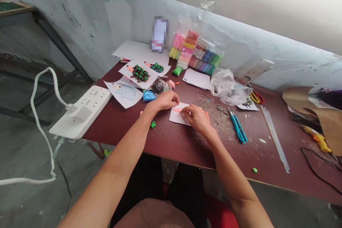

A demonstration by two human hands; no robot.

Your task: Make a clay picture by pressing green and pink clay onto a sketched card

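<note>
A small white card (174, 118) with a salmon-orange shape (177, 109) and thin orange lines on it lies on the table before me. My left hand (167, 100) is at the card's upper left corner, its fingers curled inward; anything between them is hidden. Over the card's right half, my right hand (198, 118) has thumb and fingers pinched together beside the orange shape. What that pinch holds, if anything, is too small to tell. Left of the card are a green clay lump (153, 124) and a blue clay packet (149, 95).
Hedgehog pictures (140, 74) and a blue hedgehog drawing (124, 92) lie at left, near a power strip (89, 105). Behind stand coloured clay packs (197, 55). To the right are striped seeds (221, 109), a utility knife (238, 126), scissors (257, 97), glue sticks (275, 139) and a glue gun (317, 139).
</note>
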